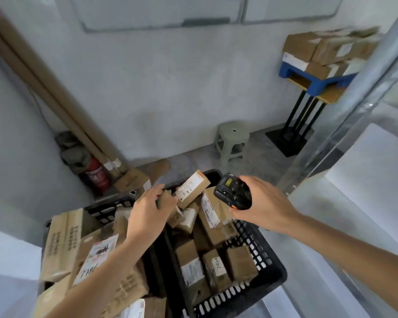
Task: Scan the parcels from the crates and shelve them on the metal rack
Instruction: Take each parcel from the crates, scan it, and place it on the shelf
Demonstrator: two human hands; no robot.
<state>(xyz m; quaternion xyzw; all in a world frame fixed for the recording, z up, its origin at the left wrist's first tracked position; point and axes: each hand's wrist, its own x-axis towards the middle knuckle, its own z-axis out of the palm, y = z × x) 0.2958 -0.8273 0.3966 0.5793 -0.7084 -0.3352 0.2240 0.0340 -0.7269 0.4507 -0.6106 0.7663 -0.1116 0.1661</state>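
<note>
From the head view, the left hand (151, 208) grips a small brown cardboard parcel with a white label (191, 189) above the black perforated plastic crate (260, 267) heaped with taped brown parcels. The right hand (261, 204) holds a black handheld scanner with orange trim (232, 192) just beside that parcel. The grey metal rack upright (345, 113) stands at right.

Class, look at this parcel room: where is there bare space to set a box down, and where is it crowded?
Free: the floor between the green stool and the fire extinguisher. Crowded: both black crates, packed with parcels, and the blue stand stacked with boxes.
</note>
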